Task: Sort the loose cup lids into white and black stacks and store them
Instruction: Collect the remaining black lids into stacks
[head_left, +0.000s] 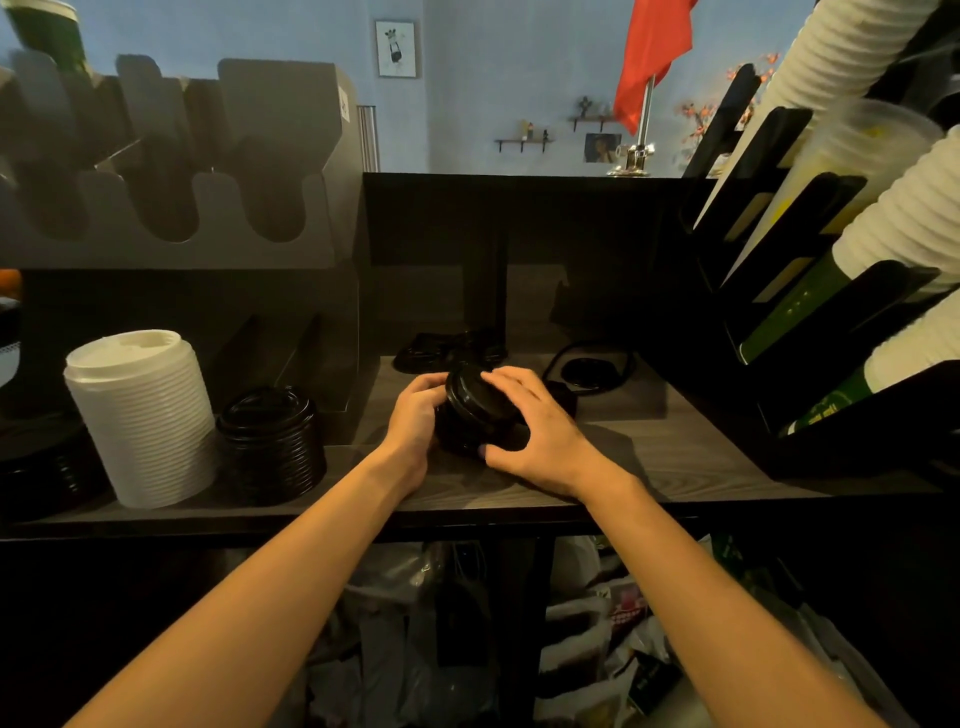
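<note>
Two hands clasp a short stack of glossy black plastic cup lids (475, 402) over the grey wood-grain tabletop (649, 447): left hand (415, 421) behind, right hand (530, 431) draped across.

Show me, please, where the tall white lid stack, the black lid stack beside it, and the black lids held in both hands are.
White lid stack (140, 415): head view, middle of its ribbed side.
Black lid stack (270, 441): head view, its side.
Held black lids (470, 397): head view, top lid's face.
</note>
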